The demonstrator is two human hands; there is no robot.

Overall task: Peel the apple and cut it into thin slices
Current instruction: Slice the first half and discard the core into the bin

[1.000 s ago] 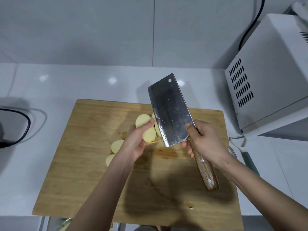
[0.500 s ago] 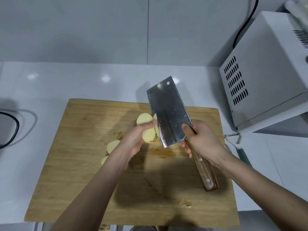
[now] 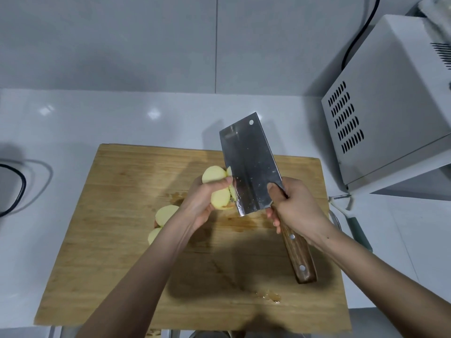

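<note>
My left hand [image 3: 199, 203] holds a pale yellow peeled apple piece [image 3: 217, 186] above the wooden cutting board [image 3: 117, 240], fingers curled round it. My right hand [image 3: 295, 208] grips the wooden handle of a steel cleaver [image 3: 251, 164], thumb pressed on the blade's flat. The blade's edge lies against the right side of the apple piece. Two cut apple slices [image 3: 163, 215] lie on the board to the left of my left wrist, partly hidden by my forearm.
A white microwave [image 3: 395, 103] stands at the right on the white counter [image 3: 73, 118], with a black cable behind it. A peeler [image 3: 351, 215] lies beside the board's right edge. Another black cable [image 3: 14, 191] loops at the far left. Juice stains mark the board.
The cleaver and the held apple piece have stayed together with only a slight shift. The camera view has moved a little, so the board sits further right in the frame.
</note>
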